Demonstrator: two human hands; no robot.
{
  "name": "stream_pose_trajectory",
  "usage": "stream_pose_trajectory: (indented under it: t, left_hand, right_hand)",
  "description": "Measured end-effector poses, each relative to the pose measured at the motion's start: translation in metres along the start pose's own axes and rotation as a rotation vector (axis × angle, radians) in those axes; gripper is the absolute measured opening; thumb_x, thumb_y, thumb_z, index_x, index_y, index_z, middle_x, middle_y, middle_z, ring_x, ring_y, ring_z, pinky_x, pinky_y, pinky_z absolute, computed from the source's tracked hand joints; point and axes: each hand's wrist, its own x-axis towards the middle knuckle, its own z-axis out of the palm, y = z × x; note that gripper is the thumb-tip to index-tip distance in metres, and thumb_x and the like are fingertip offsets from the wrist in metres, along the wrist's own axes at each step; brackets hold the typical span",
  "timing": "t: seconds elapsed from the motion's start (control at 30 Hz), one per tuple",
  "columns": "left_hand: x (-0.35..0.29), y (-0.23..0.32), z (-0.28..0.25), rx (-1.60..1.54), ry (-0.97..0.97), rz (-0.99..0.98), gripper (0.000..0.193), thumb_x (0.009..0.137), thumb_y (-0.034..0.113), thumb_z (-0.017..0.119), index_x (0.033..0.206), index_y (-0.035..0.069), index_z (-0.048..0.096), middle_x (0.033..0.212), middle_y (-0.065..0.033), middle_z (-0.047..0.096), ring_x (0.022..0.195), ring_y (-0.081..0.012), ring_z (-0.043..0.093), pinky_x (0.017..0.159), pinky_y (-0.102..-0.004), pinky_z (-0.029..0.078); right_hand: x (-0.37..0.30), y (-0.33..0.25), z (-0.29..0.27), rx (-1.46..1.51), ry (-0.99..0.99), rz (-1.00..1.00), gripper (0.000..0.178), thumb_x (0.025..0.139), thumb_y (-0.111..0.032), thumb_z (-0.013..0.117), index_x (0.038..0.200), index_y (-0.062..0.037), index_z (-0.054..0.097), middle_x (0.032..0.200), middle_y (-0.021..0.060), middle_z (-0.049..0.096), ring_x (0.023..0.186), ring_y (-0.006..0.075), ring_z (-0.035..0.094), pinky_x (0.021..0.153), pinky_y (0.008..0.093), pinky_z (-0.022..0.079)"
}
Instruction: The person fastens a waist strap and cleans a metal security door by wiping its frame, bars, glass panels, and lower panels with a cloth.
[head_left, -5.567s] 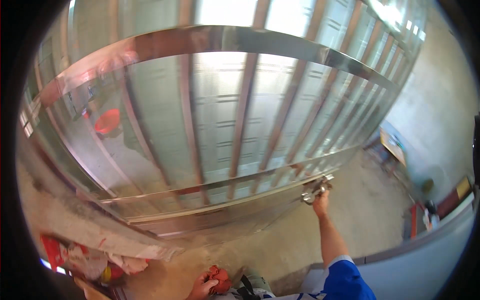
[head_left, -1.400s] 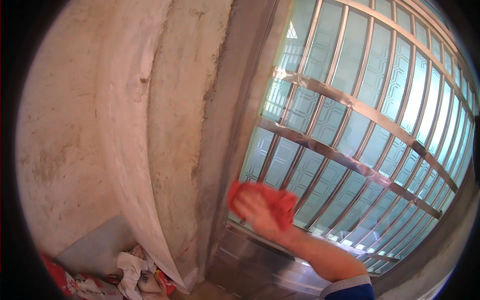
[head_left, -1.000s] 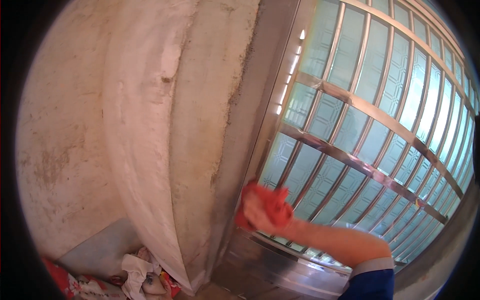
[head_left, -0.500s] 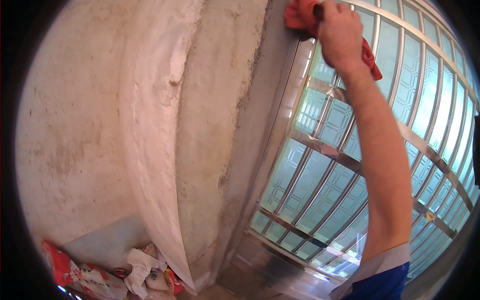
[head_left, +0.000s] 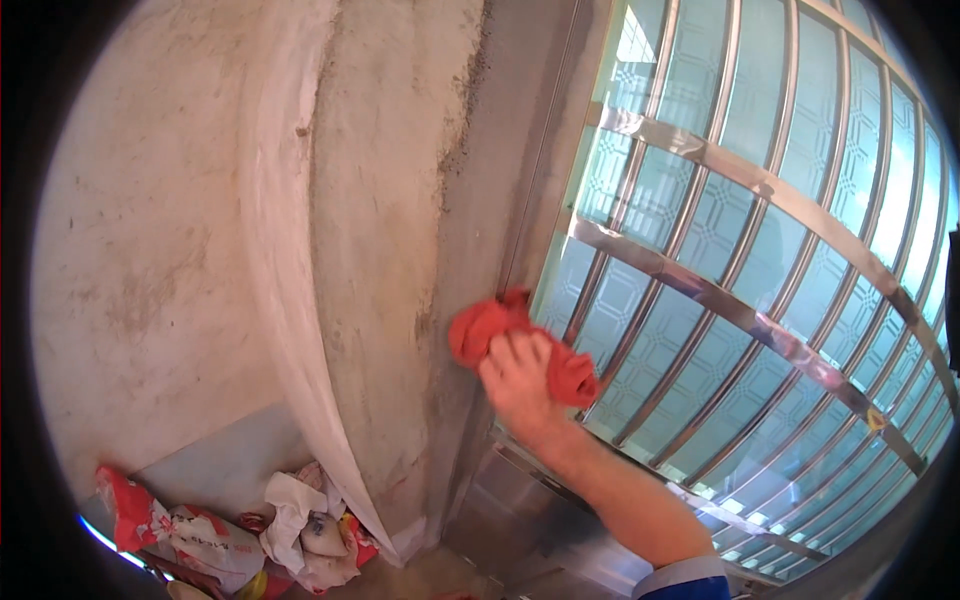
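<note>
A crumpled red cloth (head_left: 573, 381) is gripped in my right hand (head_left: 520, 382), whose fingers curl over its front. The cloth lies against the metal frame (head_left: 525, 235) at the left edge of a door or window with steel bars. It bulges out on both sides of the hand, and its left end reaches toward the rough concrete strip. From the lower right comes my bare forearm, with a blue sleeve and grey cuff at its end. My left hand does not show.
Shiny horizontal bands (head_left: 690, 285) and upright bars stand before patterned bluish glass (head_left: 715, 205). A rough plastered wall (head_left: 160, 240) with a projecting edge rises at left. At its foot lie red and white bags (head_left: 215, 545) and crumpled paper or cloth (head_left: 295, 510).
My right hand has swept down and to the left along the frame, from near the top edge to mid-height, still holding the red cloth. The view has shifted slightly.
</note>
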Motion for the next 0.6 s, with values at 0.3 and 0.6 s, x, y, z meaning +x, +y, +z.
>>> stream_pose_trajectory:
  t: [0.3, 0.6]
  left_hand:
    - [0.001, -0.089, 0.041, -0.071, 0.163, 0.011, 0.035, 0.089, 0.027, 0.066, 0.116, 0.004, 0.063, 0.102, -0.0108, 0.066, 0.092, -0.0205, 0.062, 0.083, -0.0339, 0.051]
    - [-0.039, -0.033, -0.038, -0.425, 0.584, 0.142, 0.031, 0.086, 0.019, 0.066, 0.113, 0.004, 0.061, 0.102, -0.0135, 0.065, 0.093, -0.0257, 0.064, 0.082, -0.0351, 0.051]
  right_hand:
    - [-0.148, -0.073, 0.014, 0.143, -0.560, -0.182, 0.016, 0.071, -0.021, 0.057, 0.082, -0.0118, 0.066, 0.090, 0.0017, 0.057, 0.092, 0.0228, 0.053, 0.084, 0.0365, 0.043]
    - [-0.011, -0.013, -0.036, -0.122, -0.315, -0.297, 0.016, 0.072, -0.021, 0.057, 0.081, -0.0080, 0.060, 0.089, 0.0091, 0.053, 0.081, 0.0230, 0.055, 0.067, 0.0355, 0.046]
